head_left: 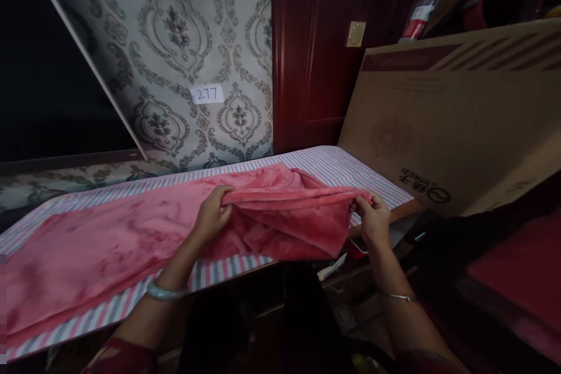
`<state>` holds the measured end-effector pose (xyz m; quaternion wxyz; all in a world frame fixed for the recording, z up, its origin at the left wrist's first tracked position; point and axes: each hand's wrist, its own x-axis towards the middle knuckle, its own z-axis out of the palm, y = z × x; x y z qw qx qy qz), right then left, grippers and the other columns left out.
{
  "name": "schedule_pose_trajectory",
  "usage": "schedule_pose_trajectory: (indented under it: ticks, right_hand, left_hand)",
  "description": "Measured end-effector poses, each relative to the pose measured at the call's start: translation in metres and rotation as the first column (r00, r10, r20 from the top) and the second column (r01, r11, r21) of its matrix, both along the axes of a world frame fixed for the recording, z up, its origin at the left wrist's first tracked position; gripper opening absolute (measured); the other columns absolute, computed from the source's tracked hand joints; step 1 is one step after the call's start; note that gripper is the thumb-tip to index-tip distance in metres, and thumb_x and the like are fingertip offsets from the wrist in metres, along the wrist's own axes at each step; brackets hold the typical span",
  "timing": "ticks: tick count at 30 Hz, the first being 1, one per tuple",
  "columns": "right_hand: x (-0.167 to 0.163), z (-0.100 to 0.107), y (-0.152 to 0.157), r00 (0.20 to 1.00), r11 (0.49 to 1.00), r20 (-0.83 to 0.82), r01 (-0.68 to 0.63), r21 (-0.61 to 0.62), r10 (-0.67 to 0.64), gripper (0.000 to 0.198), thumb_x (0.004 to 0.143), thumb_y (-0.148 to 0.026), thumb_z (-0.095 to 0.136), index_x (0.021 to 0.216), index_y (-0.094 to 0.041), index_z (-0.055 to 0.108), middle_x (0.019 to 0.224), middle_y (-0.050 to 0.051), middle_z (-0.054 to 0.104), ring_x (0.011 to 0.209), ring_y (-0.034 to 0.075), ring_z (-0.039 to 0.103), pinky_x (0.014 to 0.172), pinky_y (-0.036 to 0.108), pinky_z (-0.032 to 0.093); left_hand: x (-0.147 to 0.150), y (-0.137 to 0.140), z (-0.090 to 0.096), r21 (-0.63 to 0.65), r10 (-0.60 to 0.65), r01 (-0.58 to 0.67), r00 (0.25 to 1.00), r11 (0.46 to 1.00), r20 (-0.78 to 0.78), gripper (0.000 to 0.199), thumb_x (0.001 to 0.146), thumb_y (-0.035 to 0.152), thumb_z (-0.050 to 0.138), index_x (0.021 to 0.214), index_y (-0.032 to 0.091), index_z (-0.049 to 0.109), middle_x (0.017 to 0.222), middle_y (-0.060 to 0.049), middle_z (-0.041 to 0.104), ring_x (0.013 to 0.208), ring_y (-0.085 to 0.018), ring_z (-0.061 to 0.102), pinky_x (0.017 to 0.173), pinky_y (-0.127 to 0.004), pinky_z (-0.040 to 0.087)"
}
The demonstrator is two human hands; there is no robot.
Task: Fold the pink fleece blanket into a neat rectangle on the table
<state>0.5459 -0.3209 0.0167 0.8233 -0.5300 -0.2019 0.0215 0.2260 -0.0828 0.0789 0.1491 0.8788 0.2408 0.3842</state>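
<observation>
A pink plush blanket (131, 234) lies lengthwise over a striped cloth (245, 264), flat on the left and bunched toward the right. My left hand (213, 213) pinches its upper layer near the middle. At the blanket's right end, my right hand (371, 215) grips a corner between thumb and fingers. Between the two hands a raised edge is stretched nearly straight, with loose folds hanging below it. Part of the right end droops past the front edge of the striped cloth.
A large cardboard box (438, 123) stands at the right, with a bottle (423, 11) behind it. A dark screen (56, 82) leans in at the left. Patterned wallpaper (193, 29) and a dark red door panel (311, 52) rise behind the striped surface.
</observation>
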Motion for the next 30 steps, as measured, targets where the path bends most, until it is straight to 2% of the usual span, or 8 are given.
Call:
schedule_pose_trajectory:
  ticks: [5, 10, 14, 17, 20, 23, 27, 30]
  right_hand:
    - [0.013, -0.019, -0.004, 0.992, 0.981, 0.065, 0.121, -0.154, -0.112, 0.027, 0.065, -0.042, 0.070, 0.076, -0.019, 0.063, 0.057, -0.006, 0.054, 0.051, 0.012, 0.046, 0.052, 0.027, 0.041]
    - [0.014, -0.016, -0.016, 0.848, 0.870, 0.505, 0.364, -0.332, -0.162, 0.038, 0.070, -0.042, 0.064, 0.100, -0.020, 0.071, 0.095, 0.009, 0.071, 0.093, 0.029, 0.062, 0.090, 0.050, 0.048]
    - [-0.035, 0.021, 0.004, 0.711, 0.925, 0.674, 0.090, -0.369, 0.199, 0.071, 0.081, -0.041, 0.065, 0.147, -0.024, 0.046, 0.136, 0.012, 0.061, 0.124, 0.031, 0.056, 0.105, 0.052, 0.043]
    - [-0.081, 0.037, 0.040, 0.644, 0.883, 0.653, -0.076, -0.464, 0.398, 0.092, 0.074, -0.040, 0.075, 0.155, -0.024, 0.035, 0.152, 0.012, 0.048, 0.135, 0.033, 0.048, 0.110, 0.052, 0.041]
    - [-0.097, 0.038, 0.070, 0.714, 0.874, 0.571, -0.120, -0.472, 0.406, 0.059, 0.079, -0.035, 0.064, 0.136, -0.022, 0.059, 0.130, 0.011, 0.066, 0.118, 0.033, 0.061, 0.100, 0.049, 0.048]
    - [-0.075, 0.046, 0.083, 0.823, 0.911, 0.471, -0.127, -0.393, 0.318, 0.029, 0.082, -0.032, 0.052, 0.100, -0.022, 0.072, 0.094, 0.007, 0.075, 0.092, 0.028, 0.068, 0.086, 0.043, 0.053]
    - [-0.013, 0.087, 0.084, 0.951, 0.989, 0.304, -0.014, -0.146, 0.058, 0.011, 0.074, -0.028, 0.056, 0.076, -0.019, 0.062, 0.073, 0.002, 0.066, 0.070, 0.019, 0.059, 0.067, 0.032, 0.050]
    - [0.043, 0.129, 0.088, 0.974, 0.988, 0.165, 0.151, 0.034, -0.155, 0.003, 0.072, -0.018, 0.055, 0.074, -0.019, 0.056, 0.069, -0.001, 0.058, 0.063, 0.013, 0.049, 0.062, 0.029, 0.044]
  left_hand:
    - [0.019, 0.001, 0.036, -0.048, 0.022, -0.017, 0.993, 0.999, 0.117, 0.025, 0.071, 0.016, 0.053, 0.092, 0.020, 0.065, 0.083, -0.003, 0.064, 0.080, -0.020, 0.057, 0.079, -0.030, 0.046]
    - [0.051, -0.012, 0.050, -0.094, -0.099, 0.114, 0.983, 0.989, 0.152, 0.016, 0.073, 0.017, 0.052, 0.084, 0.021, 0.063, 0.081, -0.002, 0.063, 0.078, -0.018, 0.054, 0.072, -0.028, 0.042]
    - [0.077, -0.030, 0.054, -0.043, -0.228, 0.238, 0.959, 0.970, 0.167, 0.015, 0.077, 0.016, 0.053, 0.086, 0.020, 0.064, 0.084, -0.003, 0.064, 0.080, -0.018, 0.055, 0.075, -0.029, 0.044]
    - [0.093, -0.046, 0.057, 0.014, -0.249, 0.251, 0.953, 0.968, 0.175, 0.019, 0.077, 0.012, 0.053, 0.090, 0.020, 0.065, 0.086, -0.003, 0.065, 0.083, -0.019, 0.057, 0.080, -0.031, 0.047]
    - [0.099, -0.053, 0.054, 0.069, -0.301, 0.293, 0.941, 0.954, 0.155, 0.025, 0.079, 0.012, 0.054, 0.099, 0.020, 0.066, 0.097, -0.005, 0.068, 0.093, -0.020, 0.060, 0.086, -0.034, 0.048]
    - [0.081, -0.032, 0.039, 0.057, -0.307, 0.302, 0.946, 0.952, 0.107, 0.039, 0.084, 0.021, 0.055, 0.123, 0.019, 0.059, 0.123, -0.010, 0.066, 0.110, -0.023, 0.060, 0.098, -0.038, 0.047]
    - [0.019, 0.032, 0.006, -0.055, 0.005, -0.011, 0.995, 0.998, -0.103, 0.042, 0.090, 0.027, 0.047, 0.128, 0.014, 0.057, 0.135, -0.016, 0.061, 0.127, -0.027, 0.055, 0.111, -0.042, 0.040]
    - [-0.035, 0.076, -0.018, -0.082, 0.312, -0.381, 0.847, 0.921, -0.431, 0.049, 0.090, 0.027, 0.046, 0.136, 0.009, 0.053, 0.144, -0.021, 0.054, 0.136, -0.030, 0.049, 0.114, -0.042, 0.037]
